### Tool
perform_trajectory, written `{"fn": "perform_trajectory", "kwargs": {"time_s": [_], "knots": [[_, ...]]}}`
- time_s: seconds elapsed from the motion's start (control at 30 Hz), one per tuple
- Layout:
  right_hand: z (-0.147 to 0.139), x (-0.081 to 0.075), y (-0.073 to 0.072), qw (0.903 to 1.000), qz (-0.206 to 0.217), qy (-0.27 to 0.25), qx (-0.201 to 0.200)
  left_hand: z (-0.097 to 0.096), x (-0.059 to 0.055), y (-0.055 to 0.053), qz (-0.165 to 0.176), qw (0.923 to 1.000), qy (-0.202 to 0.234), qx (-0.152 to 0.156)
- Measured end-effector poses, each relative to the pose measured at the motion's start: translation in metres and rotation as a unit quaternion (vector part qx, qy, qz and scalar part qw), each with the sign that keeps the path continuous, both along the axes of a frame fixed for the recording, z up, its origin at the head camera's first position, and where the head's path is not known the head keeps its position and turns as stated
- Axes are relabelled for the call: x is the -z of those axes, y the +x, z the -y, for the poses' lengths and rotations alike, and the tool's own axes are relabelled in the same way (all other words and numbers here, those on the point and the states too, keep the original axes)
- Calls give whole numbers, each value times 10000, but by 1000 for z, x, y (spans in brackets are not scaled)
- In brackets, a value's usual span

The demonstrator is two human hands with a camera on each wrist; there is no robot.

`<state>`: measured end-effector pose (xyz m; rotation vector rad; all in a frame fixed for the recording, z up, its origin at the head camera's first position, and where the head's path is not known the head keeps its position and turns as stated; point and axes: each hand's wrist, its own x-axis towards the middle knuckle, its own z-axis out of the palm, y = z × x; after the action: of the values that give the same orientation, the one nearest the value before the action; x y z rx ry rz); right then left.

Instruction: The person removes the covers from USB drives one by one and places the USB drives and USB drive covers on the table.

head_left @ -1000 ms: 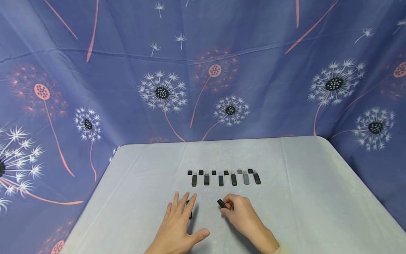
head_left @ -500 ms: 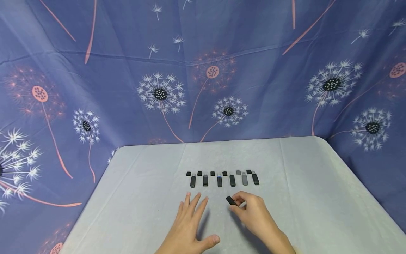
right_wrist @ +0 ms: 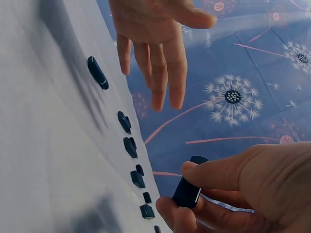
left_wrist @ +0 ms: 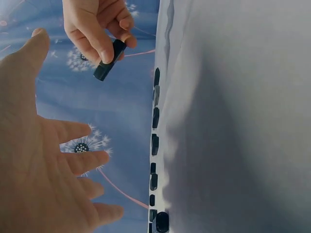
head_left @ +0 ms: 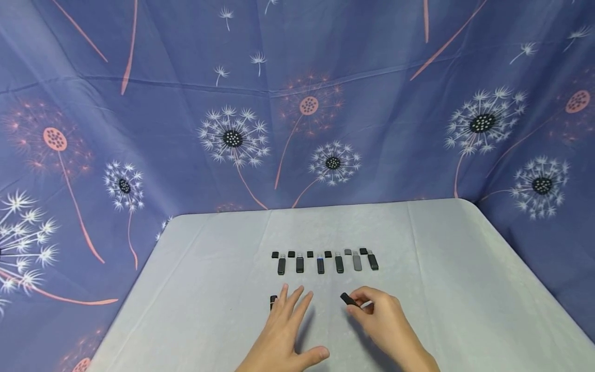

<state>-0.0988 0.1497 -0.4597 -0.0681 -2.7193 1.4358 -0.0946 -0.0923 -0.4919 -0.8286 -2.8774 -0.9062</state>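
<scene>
Between thumb and fingers, my right hand (head_left: 383, 321) pinches a black USB stick (head_left: 348, 299), held over the table; the right wrist view shows the same stick (right_wrist: 187, 189) close up. My left hand (head_left: 281, 333) hovers palm down with its fingers spread, and nothing is in its grasp. Beside its fingertips a second black USB stick (head_left: 272, 301) lies on the table, partly covered by the hand in the head view. Farther back is a row of uncapped USB sticks, among them a black one (head_left: 299, 264), one with a blue connector (head_left: 321, 265) and a grey one (head_left: 357, 262).
Small loose caps, such as a black cap (head_left: 291, 254) and a grey cap (head_left: 347, 251), lie beside the row's connectors. A pale cloth covers the table (head_left: 195, 268). Behind it and at its sides hangs a blue curtain (head_left: 186, 170) with a dandelion print.
Both hands have moved to the right, the right one still pinching its USB stick. The stick on the table, hidden behind the left fingers half a second ago, shows again at their left.
</scene>
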Motion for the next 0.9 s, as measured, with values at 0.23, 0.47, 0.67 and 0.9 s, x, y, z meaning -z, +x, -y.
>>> {"fn": "perform_trajectory", "kwargs": {"time_s": [0.23, 0.47, 0.67, 0.9], "knots": [[1, -10, 1, 9997, -189, 129, -47, -1, -3, 1, -263, 9996, -5, -105], [8, -23, 3, 9987, -471, 63, -173, 0, -17, -4, -717, 9974, -52, -103], [16, -33, 5, 9956, -816, -20, -469, -1, -31, -10, -899, 9959, -63, -107], [25, -40, 5, 9890, -1228, -176, -801, -9, -42, -14, -1310, 9914, -19, -63]]}}
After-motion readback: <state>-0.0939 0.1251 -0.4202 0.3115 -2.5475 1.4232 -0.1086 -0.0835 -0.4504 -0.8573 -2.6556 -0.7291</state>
